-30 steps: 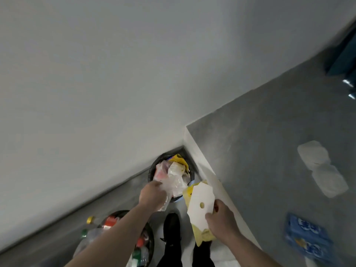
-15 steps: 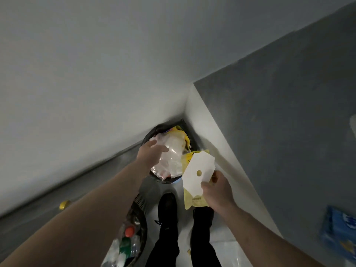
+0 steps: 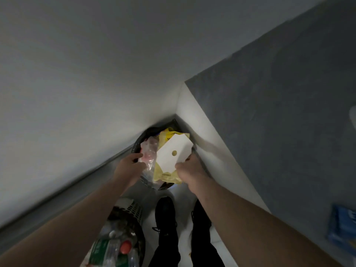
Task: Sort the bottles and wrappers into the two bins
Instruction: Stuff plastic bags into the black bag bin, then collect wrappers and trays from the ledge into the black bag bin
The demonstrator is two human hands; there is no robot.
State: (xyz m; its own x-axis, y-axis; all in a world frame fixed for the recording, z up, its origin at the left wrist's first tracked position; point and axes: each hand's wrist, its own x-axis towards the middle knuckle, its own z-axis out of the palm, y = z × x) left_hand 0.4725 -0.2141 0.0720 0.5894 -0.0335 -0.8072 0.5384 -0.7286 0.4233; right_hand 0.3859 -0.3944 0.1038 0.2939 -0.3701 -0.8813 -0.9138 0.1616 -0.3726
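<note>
A black bin (image 3: 143,138) stands in the corner, stuffed with wrappers. My right hand (image 3: 189,173) grips a white wrapper with a round hole (image 3: 173,153) together with a yellow wrapper (image 3: 163,175), both held over the bin's mouth. My left hand (image 3: 129,168) is at the bin's left rim, its fingers touching a clear plastic wrapper (image 3: 149,156) in the bin. Closer to me, a second bin with a lattice wall (image 3: 134,208) holds plastic bottles (image 3: 115,245), one of them with a red cap.
My black shoes (image 3: 165,214) stand just in front of the wrapper bin. At right a grey surface (image 3: 269,122) carries a blue packet (image 3: 342,228) and a white item (image 3: 353,117) at the frame edge. White walls close off the corner.
My right hand carried the white and yellow wrappers forward, from beside the bin to over its mouth. My left hand let go of the clear wrapper into the bin and stays at the rim.
</note>
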